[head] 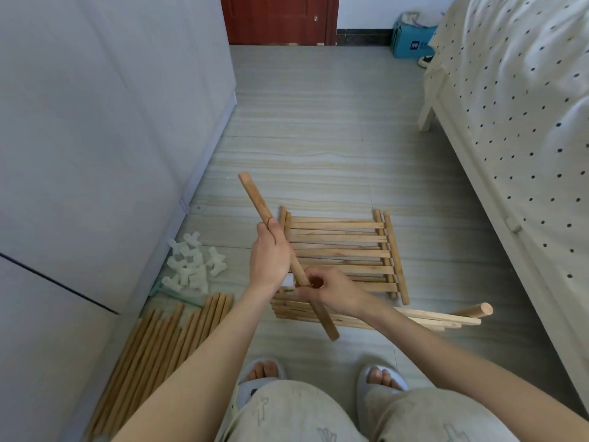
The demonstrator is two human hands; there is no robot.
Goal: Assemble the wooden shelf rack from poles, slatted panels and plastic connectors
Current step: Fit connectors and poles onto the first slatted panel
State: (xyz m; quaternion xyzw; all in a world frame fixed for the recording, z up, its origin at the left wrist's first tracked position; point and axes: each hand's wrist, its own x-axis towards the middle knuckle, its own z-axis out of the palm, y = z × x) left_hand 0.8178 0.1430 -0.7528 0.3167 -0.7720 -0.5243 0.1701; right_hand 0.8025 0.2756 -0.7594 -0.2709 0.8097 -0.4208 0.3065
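**Pole held in both hands above the stacked panels**

Part of the pole is hidden inside the left hand, and where it passes the right hand the curled fingers cover it, so the exact grip there is hard to read. The lower rim of the slatted panels is covered by the right wrist and forearm, and the bundle of spare poles runs out of view at the lower left. A further pole shows only its round end beyond the right forearm.

The left hand is wrapped around the pole near its middle. The right hand pinches it lower down, thumb and fingers curled about the shaft; whether something small sits between them I cannot tell. The pole is lifted off the floor, in front of the panels' left edge.

Its long axis runs diagonally: the far end points up and to the left, toward the white cabinet, and the near end points down and right toward the person's knees.

The plastic connectors lie heaped on the floor left of the hands, beside the cabinet, just beyond the spare poles.
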